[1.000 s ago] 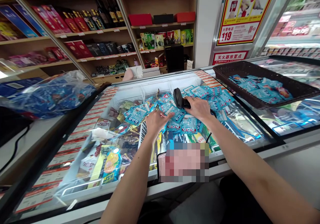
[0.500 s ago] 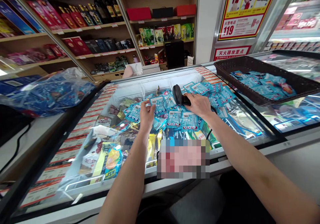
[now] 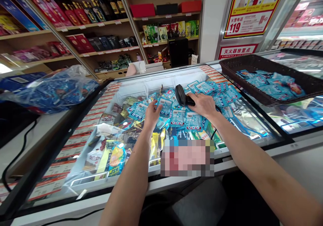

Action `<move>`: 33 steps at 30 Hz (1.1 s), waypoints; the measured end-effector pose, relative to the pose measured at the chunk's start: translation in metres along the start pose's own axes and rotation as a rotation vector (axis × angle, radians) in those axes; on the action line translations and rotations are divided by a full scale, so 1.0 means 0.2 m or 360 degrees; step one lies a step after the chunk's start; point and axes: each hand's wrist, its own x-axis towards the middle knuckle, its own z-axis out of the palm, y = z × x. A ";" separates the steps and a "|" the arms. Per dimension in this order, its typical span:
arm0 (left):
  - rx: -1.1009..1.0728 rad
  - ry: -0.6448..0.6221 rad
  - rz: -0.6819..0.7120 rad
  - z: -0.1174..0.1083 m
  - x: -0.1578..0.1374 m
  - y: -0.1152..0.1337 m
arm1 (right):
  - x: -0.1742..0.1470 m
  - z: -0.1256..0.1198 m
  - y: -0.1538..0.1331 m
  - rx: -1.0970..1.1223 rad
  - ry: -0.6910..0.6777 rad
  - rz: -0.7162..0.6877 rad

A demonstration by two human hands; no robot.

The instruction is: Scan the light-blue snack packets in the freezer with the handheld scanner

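Observation:
My right hand [image 3: 204,104] is wrapped round the handle of a black barcode scanner [image 3: 180,95], whose head points left over the packets. At the left edge of a small blue snack packet [image 3: 165,106] with a white barcode label, my left hand [image 3: 152,114] has thumb and fingers closed on it; the exact grip is partly hidden. Around both hands, many similar blue packets [image 3: 193,121] lie spread over the freezer's glass top [image 3: 98,167], several with barcodes facing up. The scanner's cable runs down beneath my right forearm.
A dark brown basket [image 3: 254,96] of blue packets stands at right. A clear plastic bag [image 3: 73,88] of blue packets rests at left. A blurred pink object [image 3: 188,157] lies at the freezer's front edge. Stocked shelves [image 3: 106,24] stand behind.
My left hand and the packet at its fingertips have shifted slightly right among the other packets. My right hand still holds the scanner in about the same place. The view has shifted a little.

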 end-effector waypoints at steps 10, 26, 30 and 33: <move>0.0096 0.0116 0.0301 -0.04 -0.01 0.09 | 0.00 -0.05 -0.01 0.0078 0.0045 -0.0164; 0.0139 0.0105 0.0378 -0.03 -0.03 0.14 | -0.01 -0.08 -0.06 0.0117 -0.0091 -0.0428; 0.0125 0.0098 0.0394 -0.02 -0.03 0.14 | -0.01 -0.07 -0.06 0.0117 -0.0081 -0.0452; 0.0102 0.0109 0.0400 -0.02 -0.03 0.13 | -0.01 -0.06 -0.06 0.0120 -0.0042 -0.0474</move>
